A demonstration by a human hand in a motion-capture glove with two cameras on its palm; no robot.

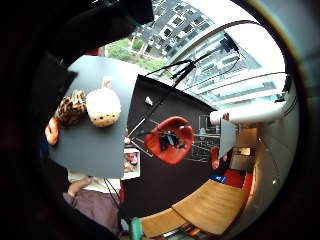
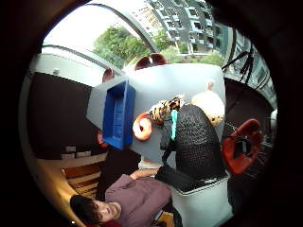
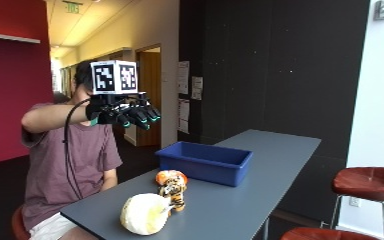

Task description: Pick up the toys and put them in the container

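The gloved right hand (image 3: 124, 114) is raised high above the near end of the table (image 3: 272, 150), fingers straight and a little drooped, holding nothing. In the outside view the toys sit well below it, at about five o'clock from the hand: a pale round plush toy (image 3: 145, 214) nearest the table's end, a small tiger toy (image 3: 173, 189) standing upright just beyond it and seemingly touching it, and an orange ring-like toy (image 3: 162, 177) right behind the tiger. The blue container (image 3: 205, 162) stands further along the table, at about one o'clock from the toys, close to them, open side up with nothing visible inside, its long side lying across the table. In the thumb-side palm view, toys and container line up along the table's length, the orange ring closest to the container. The coming move likely calls for a straight drop of the hand onto the toys; the pale plush looks like the closest target.
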